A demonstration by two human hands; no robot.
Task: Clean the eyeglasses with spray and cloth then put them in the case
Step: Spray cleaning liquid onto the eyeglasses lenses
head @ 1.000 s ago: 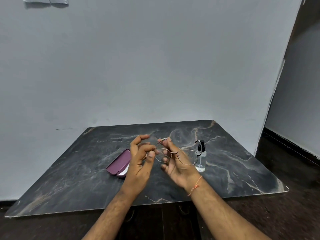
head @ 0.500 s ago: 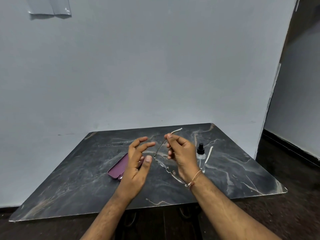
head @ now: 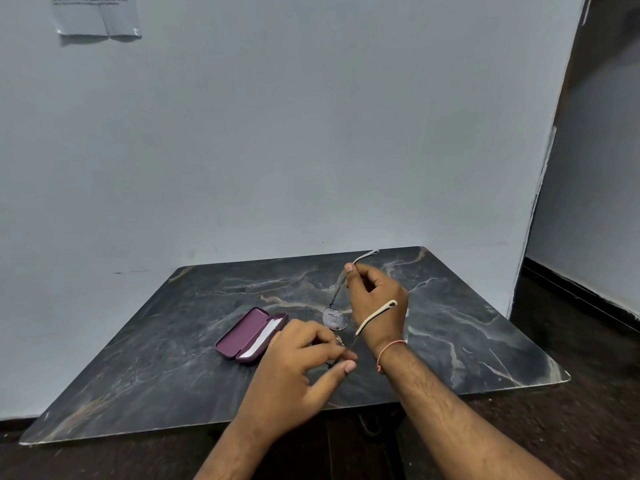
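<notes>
The right hand (head: 377,303) pinched one temple of the eyeglasses (head: 335,318); the left hand (head: 301,368) gripped the frame's near end. Better to support the frame, not twist it.

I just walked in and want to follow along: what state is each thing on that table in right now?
eyeglasses: unfolded, temples open, held above the table
case: open, lid flat, something white inside
right hand: pinching one temple
left hand: fingertips closed on the frame's lower end
table: bearing the case
spray bottle: hidden, cannot tell
</notes>
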